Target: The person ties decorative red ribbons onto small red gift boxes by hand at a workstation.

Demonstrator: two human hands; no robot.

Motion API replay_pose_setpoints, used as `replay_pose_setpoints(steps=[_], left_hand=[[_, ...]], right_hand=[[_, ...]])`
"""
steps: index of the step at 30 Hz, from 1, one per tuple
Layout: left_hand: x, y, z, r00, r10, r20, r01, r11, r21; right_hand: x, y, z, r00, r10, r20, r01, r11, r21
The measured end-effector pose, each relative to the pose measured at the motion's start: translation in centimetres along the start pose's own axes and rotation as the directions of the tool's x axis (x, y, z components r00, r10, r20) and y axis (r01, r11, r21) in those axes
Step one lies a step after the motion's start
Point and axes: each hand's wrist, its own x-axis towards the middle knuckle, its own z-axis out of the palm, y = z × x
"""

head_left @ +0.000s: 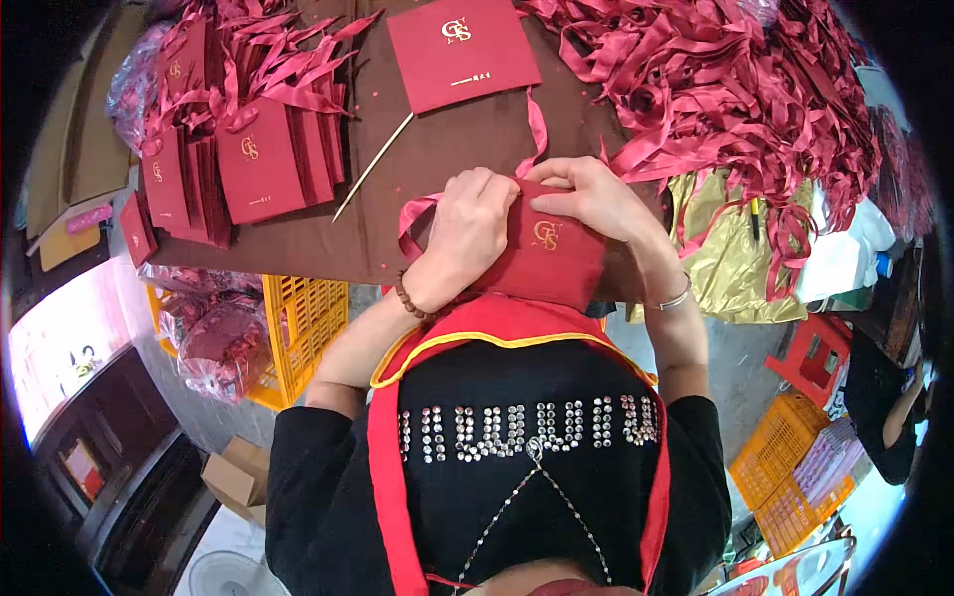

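Note:
I hold a small dark red paper bag (553, 260) with a gold logo at the near edge of the brown table (447, 159). My left hand (465, 230), with a bead bracelet on its wrist, grips the bag's top left edge. My right hand (588, 199), wearing a silver bracelet, pinches the top edge beside it. A red ribbon (537, 127) runs from the bag's top up over the table, and another loop of it hangs left of my left hand.
A thin wooden stick (373, 167) lies on the table. One flat red bag (462, 52) lies farther back, stacked red bags (248, 164) at left, a ribbon heap (715, 89) at right. Yellow crates (303, 323), a red stool (815, 353) and another person (894, 422) are on the floor.

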Motion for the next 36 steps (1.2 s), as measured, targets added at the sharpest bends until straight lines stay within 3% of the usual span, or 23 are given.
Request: replay_pose_setpoints(steps=[3, 7, 11, 22, 25, 27, 36], left_hand=[[0.0, 0.6, 0.0, 0.997, 0.054, 0.05, -0.059, 0.991, 0.117], [0.4, 1.6, -0.4, 0.988, 0.136, 0.079, -0.152, 0.955, 0.253], [0.3, 2.1, -0.5, 0.975, 0.191, 0.111, -0.216, 0.926, 0.31], [-0.4, 1.7, -0.5, 0.968, 0.231, 0.097, -0.248, 0.938, 0.243], [-0.6, 1.2, -0.3, 0.967, 0.256, -0.006, -0.251, 0.952, 0.178], [-0.6, 1.1, -0.1, 0.974, 0.222, -0.04, -0.214, 0.966, 0.147], [-0.6, 1.3, 0.0, 0.974, 0.228, -0.008, -0.223, 0.957, 0.187]], right_hand=[[-0.2, -0.5, 0.2, 0.998, 0.064, 0.0, -0.064, 0.997, 0.031], [-0.8, -1.8, 0.2, 0.994, 0.103, -0.03, -0.105, 0.993, -0.056], [-1.2, -1.8, 0.1, 0.995, 0.095, 0.005, -0.095, 0.988, 0.118], [-1.6, -1.8, -0.3, 0.988, 0.151, 0.042, -0.157, 0.961, 0.228], [-1.6, -1.6, -0.3, 0.985, 0.162, 0.062, -0.173, 0.955, 0.24], [-1.3, -1.0, 0.2, 0.999, 0.033, -0.025, -0.032, 0.998, 0.058], [-1.3, -1.9, 0.0, 0.992, 0.127, 0.025, -0.129, 0.988, 0.086]])
